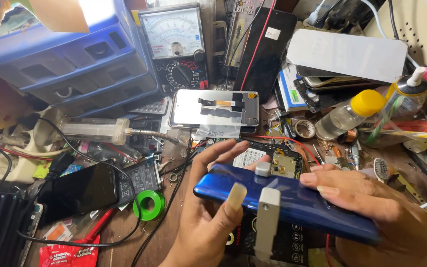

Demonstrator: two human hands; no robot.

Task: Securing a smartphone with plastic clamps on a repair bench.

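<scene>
A shiny blue phone back cover (pixel 317 205) is held flat above the bench, with a grey clamp-like tool (pixel 268 217) clipped over its near edge. My left hand (pixel 208 217) grips the cover's left end, thumb on top and fingers reaching behind it. My right hand (pixel 376 205) rests on top of the cover's right half, fingertips pressing its far edge. Under the cover lies an opened phone body (pixel 273 160) showing its circuit board and a white label. Behind it sits a replacement screen panel (pixel 216 110), face down, with a flex cable on its back.
The bench is crowded: a blue drawer cabinet (pixel 75 54), an analog multimeter (pixel 176 44), a clear syringe (pixel 95 129), a dark phone (pixel 77 190), a green tape roll (pixel 149 203), a yellow-capped bottle (pixel 347 114), stacked phones and screens (pixel 317 74), a white power strip (pixel 18 163) and cables.
</scene>
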